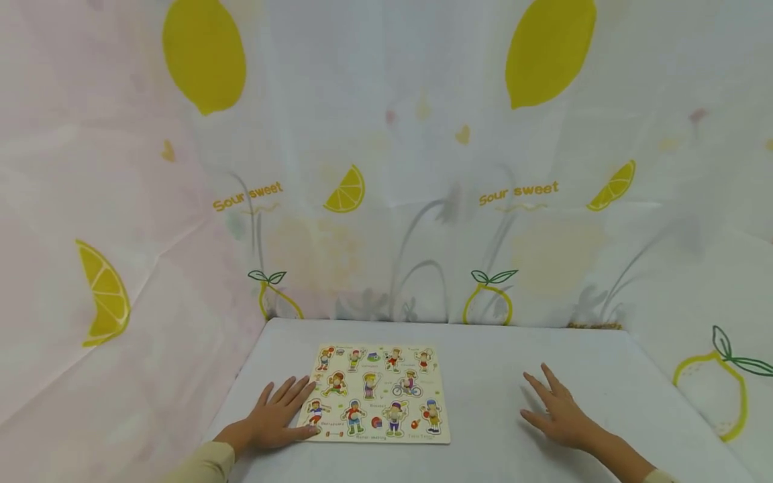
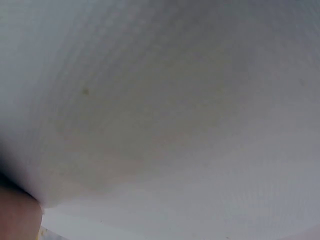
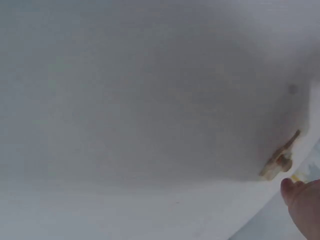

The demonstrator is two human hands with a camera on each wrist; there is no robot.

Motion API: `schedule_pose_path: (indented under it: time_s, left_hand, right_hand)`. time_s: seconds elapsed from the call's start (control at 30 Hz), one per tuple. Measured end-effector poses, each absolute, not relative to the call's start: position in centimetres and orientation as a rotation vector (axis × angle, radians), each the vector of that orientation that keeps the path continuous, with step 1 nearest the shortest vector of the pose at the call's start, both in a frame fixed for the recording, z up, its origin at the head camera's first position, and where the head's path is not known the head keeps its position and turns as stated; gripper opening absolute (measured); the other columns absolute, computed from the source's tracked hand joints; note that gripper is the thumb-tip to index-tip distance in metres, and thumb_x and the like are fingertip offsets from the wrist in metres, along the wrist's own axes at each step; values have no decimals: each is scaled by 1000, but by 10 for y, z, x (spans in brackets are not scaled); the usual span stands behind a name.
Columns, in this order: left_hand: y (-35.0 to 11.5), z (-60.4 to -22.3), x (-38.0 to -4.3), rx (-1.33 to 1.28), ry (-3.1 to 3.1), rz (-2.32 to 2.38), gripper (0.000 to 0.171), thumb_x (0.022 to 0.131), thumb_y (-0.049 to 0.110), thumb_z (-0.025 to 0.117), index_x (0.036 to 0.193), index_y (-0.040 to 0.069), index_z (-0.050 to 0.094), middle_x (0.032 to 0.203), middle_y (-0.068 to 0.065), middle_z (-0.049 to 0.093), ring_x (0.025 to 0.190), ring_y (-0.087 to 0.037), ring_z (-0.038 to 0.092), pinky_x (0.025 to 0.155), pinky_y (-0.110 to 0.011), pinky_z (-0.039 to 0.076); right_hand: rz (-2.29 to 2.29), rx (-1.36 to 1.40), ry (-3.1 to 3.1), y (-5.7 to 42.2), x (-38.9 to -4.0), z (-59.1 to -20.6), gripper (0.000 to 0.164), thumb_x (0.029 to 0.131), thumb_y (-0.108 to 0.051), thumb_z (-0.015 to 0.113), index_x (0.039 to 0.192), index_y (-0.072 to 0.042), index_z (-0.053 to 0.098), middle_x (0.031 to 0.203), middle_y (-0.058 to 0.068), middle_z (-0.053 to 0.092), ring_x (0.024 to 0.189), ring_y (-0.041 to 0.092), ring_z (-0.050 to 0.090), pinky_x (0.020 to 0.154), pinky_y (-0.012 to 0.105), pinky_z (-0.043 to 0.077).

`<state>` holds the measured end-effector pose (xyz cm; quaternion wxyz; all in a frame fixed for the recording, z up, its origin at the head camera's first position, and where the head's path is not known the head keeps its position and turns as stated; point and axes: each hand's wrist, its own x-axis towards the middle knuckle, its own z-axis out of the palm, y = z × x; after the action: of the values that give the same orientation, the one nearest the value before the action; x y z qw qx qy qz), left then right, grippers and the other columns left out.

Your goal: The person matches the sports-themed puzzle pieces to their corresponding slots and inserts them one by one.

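A wooden peg puzzle board (image 1: 374,409) printed with sports figures lies flat on the table. My left hand (image 1: 274,416) is spread at its left side, thumb and fingertips at the board's edge. In the left wrist view, part of that hand (image 2: 19,215) shows in the lower left corner. To the right of the board, my right hand (image 1: 558,412) has its fingers spread apart, palm down over the cloth. The right wrist view shows a small wooden piece with a round knob (image 3: 280,160) close to the fingertips (image 3: 302,200); the head view does not show that piece.
A white cloth (image 1: 483,389) covers the table. Behind and on both sides hangs pale fabric (image 1: 410,161) printed with lemons, lemon slices and lettering, meeting the table's back edge.
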<state>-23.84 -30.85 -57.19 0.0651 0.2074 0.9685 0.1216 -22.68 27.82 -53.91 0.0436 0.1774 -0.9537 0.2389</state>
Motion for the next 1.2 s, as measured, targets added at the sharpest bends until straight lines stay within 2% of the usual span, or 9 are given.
schedule_pose_path:
  time_s: [0.1,0.17,0.27,0.37,0.53,0.67,0.87,1.0,1.2]
  left_hand:
    - [-308,-571,-238,612,2937,365,92,89,71,51,157,15,26,164,-11,24,150,-41,18,114,-69,3]
    - [-308,-569,-238,609,2935,354,92,89,72,50,157,15,26,164,-11,24,150,-40,18,115,-69,3]
    - [-307,-568,-237,615,2926,368,93,88,73,49,157,15,26,164,-10,23,151,-41,17,115,-69,3]
    - [-307,-569,-236,636,2941,392,91,89,71,51,157,16,26,163,-12,26,149,-43,18,114,-71,3]
    - [-307,-569,-235,625,2960,383,92,88,71,52,157,16,28,163,-11,27,150,-41,20,114,-70,5]
    - [-305,-569,-235,581,2938,330,94,88,75,48,158,17,24,165,-6,22,152,-37,16,116,-67,4]
    - [-305,-564,-236,622,2957,352,92,89,72,49,157,14,27,164,-11,25,150,-41,18,115,-69,5]
    - [-306,-564,-237,645,2965,392,91,88,69,53,156,13,29,162,-15,27,149,-44,20,114,-71,4]
    - [-308,-570,-235,627,2959,398,92,87,71,52,157,16,27,163,-13,27,149,-41,19,115,-69,4]
  right_hand:
    - [878,466,-2894,290,-224,-540,53,93,-22,68,135,7,52,145,41,33,116,53,51,82,47,57]
    - [877,432,-2886,295,-222,-539,42,90,-11,70,126,8,59,137,38,45,108,47,59,75,38,58]
    - [740,378,-2907,302,-220,-538,35,82,-1,74,115,7,66,126,34,56,105,45,63,81,45,57]
    - [655,320,-2918,307,-220,-538,29,77,2,76,106,0,70,116,27,64,103,42,66,81,48,56]
    - [717,280,-2885,314,-222,-539,18,77,2,77,92,-8,74,97,5,70,78,11,66,66,24,56]
    - [758,330,-2903,322,-226,-536,17,79,1,75,93,-8,76,93,3,69,73,0,62,64,19,54]
    - [751,457,-2921,330,-233,-534,17,80,2,75,94,-7,76,92,4,69,73,-4,60,63,20,54]
    - [710,473,-2901,327,-232,-535,15,80,2,74,90,-9,76,89,2,69,70,-1,61,59,21,51]
    - [630,472,-2933,318,-234,-535,15,79,2,74,88,-10,74,85,-3,66,71,5,61,59,22,49]
